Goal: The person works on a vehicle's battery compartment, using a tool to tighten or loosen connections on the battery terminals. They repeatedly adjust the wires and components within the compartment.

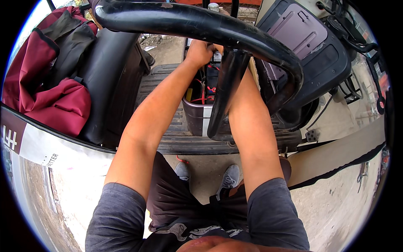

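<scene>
My left hand (199,53) is closed at the top of a battery box (196,122), its fingers curled round something small that I cannot make out. My right hand (218,49) is right beside it, mostly hidden behind a thick black tubular bar (222,92); its grip cannot be seen. The box has dark metal sides and a light stripe, and holds black batteries (212,76) with red cables. My right forearm passes behind the upright bar, under the curved top bar (176,19).
A black seat (105,84) with maroon and dark fabric (37,84) is on the left. A grey-panelled seat (294,38) and a pedal (311,135) are on the right. The ridged footboard (168,145) lies before my feet; a strap (327,155) crosses at right.
</scene>
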`<state>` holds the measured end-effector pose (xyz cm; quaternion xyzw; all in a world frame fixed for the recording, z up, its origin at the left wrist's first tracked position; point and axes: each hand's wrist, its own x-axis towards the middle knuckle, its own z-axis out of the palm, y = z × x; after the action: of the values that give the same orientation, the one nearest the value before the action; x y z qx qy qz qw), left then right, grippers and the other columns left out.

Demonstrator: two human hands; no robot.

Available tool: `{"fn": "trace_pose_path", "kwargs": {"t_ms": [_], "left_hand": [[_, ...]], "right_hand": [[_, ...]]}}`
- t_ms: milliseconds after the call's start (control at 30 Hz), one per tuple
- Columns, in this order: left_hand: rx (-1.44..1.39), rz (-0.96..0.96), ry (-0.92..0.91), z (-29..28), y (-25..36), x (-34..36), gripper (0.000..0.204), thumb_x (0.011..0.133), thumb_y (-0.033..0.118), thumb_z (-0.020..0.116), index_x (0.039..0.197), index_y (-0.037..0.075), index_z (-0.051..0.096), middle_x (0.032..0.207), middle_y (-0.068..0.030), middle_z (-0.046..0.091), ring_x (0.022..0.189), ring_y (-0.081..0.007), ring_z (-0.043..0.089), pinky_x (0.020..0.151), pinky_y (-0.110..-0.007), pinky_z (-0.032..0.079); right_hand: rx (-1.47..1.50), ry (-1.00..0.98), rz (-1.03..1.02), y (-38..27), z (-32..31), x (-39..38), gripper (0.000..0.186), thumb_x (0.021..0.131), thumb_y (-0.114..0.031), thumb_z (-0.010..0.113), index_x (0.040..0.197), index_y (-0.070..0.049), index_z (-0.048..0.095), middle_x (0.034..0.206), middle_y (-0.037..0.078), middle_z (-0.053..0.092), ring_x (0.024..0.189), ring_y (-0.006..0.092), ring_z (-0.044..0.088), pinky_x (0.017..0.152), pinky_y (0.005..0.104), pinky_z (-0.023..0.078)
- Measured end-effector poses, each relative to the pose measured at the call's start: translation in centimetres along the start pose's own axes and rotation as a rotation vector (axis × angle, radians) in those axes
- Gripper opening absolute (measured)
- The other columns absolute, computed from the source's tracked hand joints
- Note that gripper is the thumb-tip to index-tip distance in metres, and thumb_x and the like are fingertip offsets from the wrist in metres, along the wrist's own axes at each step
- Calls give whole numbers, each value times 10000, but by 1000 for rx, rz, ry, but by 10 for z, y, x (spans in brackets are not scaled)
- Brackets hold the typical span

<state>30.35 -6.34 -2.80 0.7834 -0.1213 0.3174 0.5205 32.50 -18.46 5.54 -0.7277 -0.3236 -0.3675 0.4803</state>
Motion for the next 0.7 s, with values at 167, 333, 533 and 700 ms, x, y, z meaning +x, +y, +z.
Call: {"fn": "trace_pose_path", "kwargs": {"t_ms": [167, 333, 533, 700], "left_hand": [[234, -42, -70, -11, 56, -14, 259, 811, 126, 735, 1064, 73, 747, 1078, -228, 706, 1076, -416, 645, 921, -452, 501], [291, 78, -31, 4, 37, -7, 259, 803, 146, 758, 1053, 81, 757, 1043, -206, 725, 1047, -409, 662, 907, -457, 507], [-45, -98, -19, 1, 14, -6, 212, 801, 139, 747, 1000, 66, 759, 985, -211, 727, 1006, -417, 670, 884, -459, 514], [3, 14, -1, 9, 11, -1, 201, 797, 123, 738, 980, 43, 751, 967, -224, 719, 988, -415, 674, 867, -452, 520]], "right_hand": [[-54, -39, 263, -24, -22, -7, 493, 890, -311, 745, 1256, -19, 591, 1111, 227, 717, 1068, 337, 703, 945, 417, 526], [269, 114, 2, 5, -10, 1, 466, 876, -254, 760, 1242, -18, 593, 1086, 200, 725, 1011, 316, 718, 936, 405, 535], [90, 77, 168, -17, -16, -10, 503, 880, -248, 773, 1292, -17, 600, 1153, 186, 716, 1073, 280, 699, 965, 399, 527], [207, 5, 49, 28, 3, 7, 518, 856, -295, 785, 1269, -31, 619, 1093, 206, 725, 1058, 321, 705, 965, 404, 526]]}}
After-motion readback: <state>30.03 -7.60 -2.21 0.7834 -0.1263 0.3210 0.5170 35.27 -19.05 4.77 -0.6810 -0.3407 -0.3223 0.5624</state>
